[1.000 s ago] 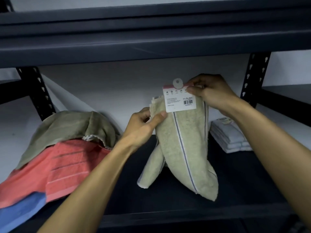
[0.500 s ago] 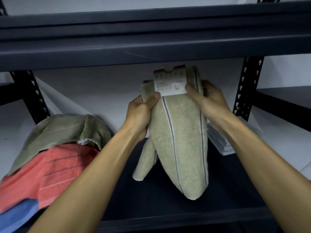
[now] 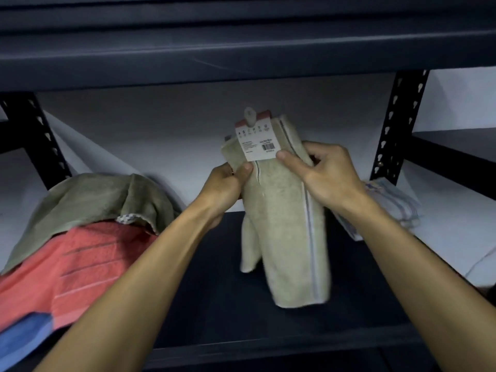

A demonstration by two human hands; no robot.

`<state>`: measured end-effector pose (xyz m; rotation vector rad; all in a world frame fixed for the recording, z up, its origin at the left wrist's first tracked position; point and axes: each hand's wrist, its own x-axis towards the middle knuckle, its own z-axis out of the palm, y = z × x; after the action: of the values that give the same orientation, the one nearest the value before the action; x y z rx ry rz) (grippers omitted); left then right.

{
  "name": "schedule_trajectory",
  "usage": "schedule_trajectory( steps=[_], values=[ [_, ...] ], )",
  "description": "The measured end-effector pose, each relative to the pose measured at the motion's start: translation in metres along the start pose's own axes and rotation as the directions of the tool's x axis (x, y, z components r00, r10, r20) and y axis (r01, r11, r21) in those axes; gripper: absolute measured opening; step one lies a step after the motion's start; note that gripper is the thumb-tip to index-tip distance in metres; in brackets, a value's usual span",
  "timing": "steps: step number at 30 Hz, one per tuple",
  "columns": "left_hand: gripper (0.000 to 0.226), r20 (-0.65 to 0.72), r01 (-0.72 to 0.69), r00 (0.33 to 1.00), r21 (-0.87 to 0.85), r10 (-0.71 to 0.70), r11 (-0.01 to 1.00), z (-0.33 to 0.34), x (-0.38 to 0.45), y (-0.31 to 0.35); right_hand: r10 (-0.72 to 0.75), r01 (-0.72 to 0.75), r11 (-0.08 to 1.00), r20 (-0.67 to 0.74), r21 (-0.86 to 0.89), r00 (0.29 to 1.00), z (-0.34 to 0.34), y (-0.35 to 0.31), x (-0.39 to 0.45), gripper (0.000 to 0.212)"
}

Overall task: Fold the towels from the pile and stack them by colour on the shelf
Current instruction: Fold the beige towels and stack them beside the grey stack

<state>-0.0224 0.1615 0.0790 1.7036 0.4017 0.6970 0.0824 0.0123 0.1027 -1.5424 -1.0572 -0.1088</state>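
Your left hand pinches the left edge of the beige towel near its top, thumb pressed on the front just under the paper tag. Your right hand grips the towel's right edge, thumb on the tag's lower corner, fingers curled round behind. The towel hangs upright between your hands over the dark shelf, folded lengthwise, with a thin grey stripe down each side. At left lies the pile: olive, coral and blue towels. Behind your right wrist lies a folded white towel.
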Motion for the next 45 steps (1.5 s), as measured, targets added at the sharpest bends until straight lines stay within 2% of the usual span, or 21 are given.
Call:
schedule_trajectory(
  steps=[3,5,9,12,16,18,20,22,25,27,29,31,33,35,36,37,38,40,43,45],
  values=[
    [0.026,0.068,-0.062,0.996,0.031,0.060,0.998,0.003,-0.005,0.002,0.103,-0.093,0.994,-0.165,0.064,0.981,-0.003,0.008,0.004,0.037],
    [0.025,0.082,-0.080,0.994,0.017,0.078,0.997,0.000,-0.006,0.004,0.186,-0.161,0.975,-0.166,0.153,0.968,-0.005,0.010,0.001,0.044],
    [0.024,0.033,-0.040,0.999,-0.036,0.041,0.999,-0.002,-0.007,0.002,0.253,-0.227,0.942,-0.080,0.249,0.964,-0.003,0.004,-0.009,0.020],
    [0.026,0.005,0.031,1.000,-0.121,-0.031,0.992,0.002,-0.008,0.006,0.349,-0.307,0.879,-0.052,0.365,0.936,-0.005,0.004,-0.004,0.020],
    [0.031,-0.082,0.190,0.976,-0.111,-0.200,0.975,0.008,0.007,-0.001,0.531,-0.483,0.769,0.001,0.419,0.847,0.000,0.026,0.013,0.018],
    [0.037,-0.124,0.305,0.940,-0.106,-0.317,0.946,0.013,0.014,-0.017,0.596,-0.568,0.731,0.052,0.378,0.801,0.010,0.053,0.016,0.026],
    [0.030,-0.098,0.394,0.908,-0.124,-0.407,0.911,0.015,0.016,-0.041,0.658,-0.673,0.690,0.156,0.267,0.736,0.018,0.083,0.010,0.061],
    [0.011,-0.058,0.476,0.877,-0.024,-0.477,0.879,0.015,0.012,-0.063,0.725,-0.755,0.647,0.223,0.105,0.652,0.023,0.108,-0.007,0.090],
    [0.003,-0.067,0.554,0.832,0.113,-0.550,0.825,0.013,0.005,-0.088,0.771,-0.794,0.608,0.248,-0.014,0.586,0.029,0.141,-0.032,0.090],
    [0.015,-0.093,0.570,0.821,0.124,-0.563,0.812,0.012,0.006,-0.098,0.776,-0.793,0.609,0.222,-0.016,0.591,0.032,0.151,-0.036,0.084],
    [0.019,-0.116,0.556,0.830,0.102,-0.545,0.825,0.011,0.011,-0.102,0.760,-0.771,0.637,0.179,-0.013,0.625,0.035,0.157,-0.035,0.080],
    [0.006,-0.123,0.514,0.857,0.118,-0.501,0.850,0.011,0.013,-0.102,0.733,-0.733,0.677,0.146,-0.065,0.664,0.036,0.160,-0.032,0.078],
    [0.019,-0.118,0.457,0.889,0.225,-0.441,0.861,0.011,0.012,-0.100,0.692,-0.646,0.714,0.125,-0.270,0.711,0.035,0.156,-0.034,0.072],
    [0.026,-0.127,0.352,0.935,0.440,-0.331,0.826,0.009,0.004,-0.097,0.560,-0.416,0.726,0.119,-0.548,0.820,0.032,0.145,-0.042,0.060],
    [0.021,-0.126,0.285,0.958,0.527,-0.258,0.801,0.007,-0.001,-0.096,0.440,-0.286,0.757,0.136,-0.587,0.887,0.029,0.135,-0.051,0.054],
    [0.019,-0.129,0.224,0.974,0.589,-0.183,0.776,0.004,-0.006,-0.095,0.322,-0.183,0.818,0.171,-0.545,0.931,0.025,0.123,-0.062,0.051],
    [0.022,-0.136,0.169,0.985,0.625,-0.107,0.762,0.001,-0.013,-0.095,0.243,-0.119,0.885,0.229,-0.450,0.942,0.020,0.111,-0.075,0.053],
    [0.018,-0.140,0.060,0.989,0.645,0.041,0.761,-0.004,-0.033,-0.093,0.156,-0.050,0.966,0.417,-0.254,0.896,0.008,0.088,-0.103,0.064],
    [0.009,-0.101,-0.058,0.981,0.666,0.167,0.744,-0.010,-0.071,-0.093,0.111,0.124,0.937,0.612,-0.328,0.783,-0.002,0.075,-0.134,0.085],
    [0.012,-0.016,-0.097,0.987,0.725,0.158,0.682,-0.012,-0.089,-0.104,0.064,0.232,0.898,0.633,-0.373,0.771,0.000,0.083,-0.142,0.076]
  ],
)
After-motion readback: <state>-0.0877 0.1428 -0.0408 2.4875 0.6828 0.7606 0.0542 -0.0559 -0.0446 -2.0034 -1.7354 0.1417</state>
